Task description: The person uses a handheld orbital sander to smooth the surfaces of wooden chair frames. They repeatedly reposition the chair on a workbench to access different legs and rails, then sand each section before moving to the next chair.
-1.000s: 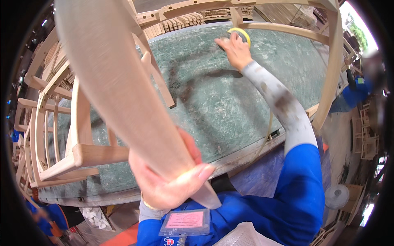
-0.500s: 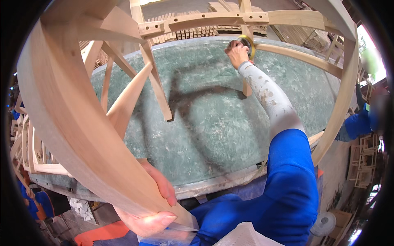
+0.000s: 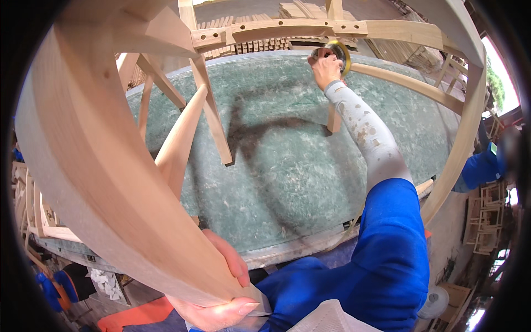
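Observation:
A bare wooden chair frame (image 3: 110, 182) lies tipped over a green worktable (image 3: 287, 166). My left hand (image 3: 221, 293) grips the end of its wide curved rail at the lower middle of the head view, close to my body. My right hand (image 3: 326, 66) reaches far across the table, arm in a grey sleeve, and holds a small round yellow-rimmed tool (image 3: 338, 52) against the frame's far crosspiece (image 3: 287, 30). Slanted legs (image 3: 210, 110) of the frame stand between the two hands.
Stacks of wooden slats (image 3: 265, 44) lie beyond the table's far edge. More unfinished chair frames (image 3: 487, 210) stand on the right, next to another person in blue (image 3: 481, 166). Orange and blue items (image 3: 61, 282) sit on the floor at lower left.
The chair frame has been tilted further toward me, so its curved rail now fills the left side. My right hand stays at the far crosspiece with the round tool.

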`<action>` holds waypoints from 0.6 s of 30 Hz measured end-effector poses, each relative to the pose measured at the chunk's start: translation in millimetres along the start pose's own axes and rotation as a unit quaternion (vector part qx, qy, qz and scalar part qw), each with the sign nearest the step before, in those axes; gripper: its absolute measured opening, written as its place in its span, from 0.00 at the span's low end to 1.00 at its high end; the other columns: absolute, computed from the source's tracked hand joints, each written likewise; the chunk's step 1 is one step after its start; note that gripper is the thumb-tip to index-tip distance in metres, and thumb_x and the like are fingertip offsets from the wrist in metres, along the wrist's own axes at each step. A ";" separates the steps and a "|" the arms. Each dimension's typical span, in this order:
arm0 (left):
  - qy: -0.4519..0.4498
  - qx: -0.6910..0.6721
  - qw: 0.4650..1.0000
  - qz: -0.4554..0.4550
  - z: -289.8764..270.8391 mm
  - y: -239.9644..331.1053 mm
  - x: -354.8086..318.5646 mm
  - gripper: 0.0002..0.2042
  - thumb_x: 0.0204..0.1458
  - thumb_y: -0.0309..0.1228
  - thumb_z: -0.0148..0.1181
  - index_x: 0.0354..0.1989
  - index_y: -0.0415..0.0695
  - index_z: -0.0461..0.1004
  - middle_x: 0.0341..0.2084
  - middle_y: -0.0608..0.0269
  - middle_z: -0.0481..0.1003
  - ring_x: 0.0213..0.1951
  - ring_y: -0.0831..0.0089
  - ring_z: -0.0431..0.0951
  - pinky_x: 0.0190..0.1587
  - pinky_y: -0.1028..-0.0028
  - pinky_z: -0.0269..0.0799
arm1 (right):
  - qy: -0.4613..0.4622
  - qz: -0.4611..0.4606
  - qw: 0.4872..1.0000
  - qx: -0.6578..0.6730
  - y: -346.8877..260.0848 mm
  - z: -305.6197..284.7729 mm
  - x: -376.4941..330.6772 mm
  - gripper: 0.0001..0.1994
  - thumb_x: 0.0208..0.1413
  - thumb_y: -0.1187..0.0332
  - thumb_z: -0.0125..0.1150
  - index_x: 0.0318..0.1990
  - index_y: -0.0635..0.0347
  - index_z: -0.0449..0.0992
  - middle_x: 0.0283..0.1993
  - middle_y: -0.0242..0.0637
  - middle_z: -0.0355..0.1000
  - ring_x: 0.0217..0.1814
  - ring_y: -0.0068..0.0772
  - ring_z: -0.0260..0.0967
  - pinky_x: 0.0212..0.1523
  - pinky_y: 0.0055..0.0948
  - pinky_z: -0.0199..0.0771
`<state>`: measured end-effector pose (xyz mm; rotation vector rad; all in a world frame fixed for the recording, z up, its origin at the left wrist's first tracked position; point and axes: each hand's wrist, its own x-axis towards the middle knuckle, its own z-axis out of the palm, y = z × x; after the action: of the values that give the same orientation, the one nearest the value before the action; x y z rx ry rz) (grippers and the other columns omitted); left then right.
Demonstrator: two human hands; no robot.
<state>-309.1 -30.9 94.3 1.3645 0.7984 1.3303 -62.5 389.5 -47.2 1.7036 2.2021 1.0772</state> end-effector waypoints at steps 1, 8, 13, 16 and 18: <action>0.022 -0.018 1.000 -0.013 0.8 -0.3 1.0 0.30 0.36 0.30 0.65 0.45 0.32 0.54 0.27 0.57 0.66 0.24 0.64 0.76 0.28 0.67 0.79 | -0.009 0.004 1.000 -0.017 -0.2 2.5 -3.5 0.12 0.57 0.65 0.48 0.44 0.46 0.76 0.53 0.55 0.60 0.42 0.56 0.66 0.26 0.56 0.67; -0.061 0.005 0.997 0.052 -12.5 -11.0 1.4 0.24 0.35 0.29 0.65 0.39 0.32 0.60 0.25 0.57 0.67 0.24 0.67 0.76 0.27 0.71 0.77 | 0.017 0.007 0.999 0.040 -1.0 -2.3 -1.2 0.12 0.57 0.65 0.48 0.47 0.42 0.74 0.53 0.54 0.60 0.42 0.56 0.66 0.27 0.56 0.68; -0.028 0.030 0.999 -0.003 -6.6 -0.5 0.9 0.24 0.34 0.29 0.65 0.39 0.32 0.60 0.25 0.57 0.67 0.24 0.67 0.76 0.26 0.72 0.77 | -0.014 -0.012 0.999 0.034 -9.2 -2.5 -9.5 0.13 0.56 0.65 0.49 0.47 0.41 0.73 0.53 0.55 0.59 0.41 0.54 0.66 0.26 0.52 0.67; -0.003 0.033 0.999 -0.022 -2.2 5.6 -4.2 0.28 0.35 0.28 0.65 0.43 0.33 0.56 0.26 0.56 0.67 0.24 0.66 0.76 0.26 0.71 0.77 | -0.004 0.010 1.000 0.016 -6.6 -7.9 -0.5 0.13 0.57 0.64 0.48 0.48 0.42 0.72 0.53 0.56 0.59 0.41 0.55 0.66 0.27 0.54 0.67; 0.082 -0.021 0.994 -0.063 10.4 11.9 -2.5 0.30 0.35 0.27 0.65 0.46 0.34 0.54 0.27 0.56 0.67 0.24 0.66 0.76 0.26 0.70 0.77 | 0.008 0.021 1.000 0.010 0.2 -1.6 -2.1 0.13 0.58 0.64 0.47 0.49 0.42 0.72 0.54 0.56 0.58 0.41 0.55 0.66 0.27 0.56 0.67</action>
<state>-301.7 -38.6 106.2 1.1629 0.9455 1.3652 -62.5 387.0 -46.5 1.7630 2.2039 1.0848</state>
